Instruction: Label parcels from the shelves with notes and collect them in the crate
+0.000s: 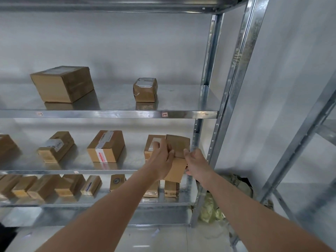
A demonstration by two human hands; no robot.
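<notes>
A brown cardboard parcel is tilted off the right end of the middle shelf, held between both hands. My left hand grips its left side, fingers curled over the top. My right hand holds its right side, thumb against the box. Behind it on the shelf stands another parcel with a white label. No notes and no crate are in view.
Metal shelving holds more parcels: two on the upper shelf, others on the middle shelf, several on the lower shelf. A steel upright stands right of my hands. Bags lie on the floor.
</notes>
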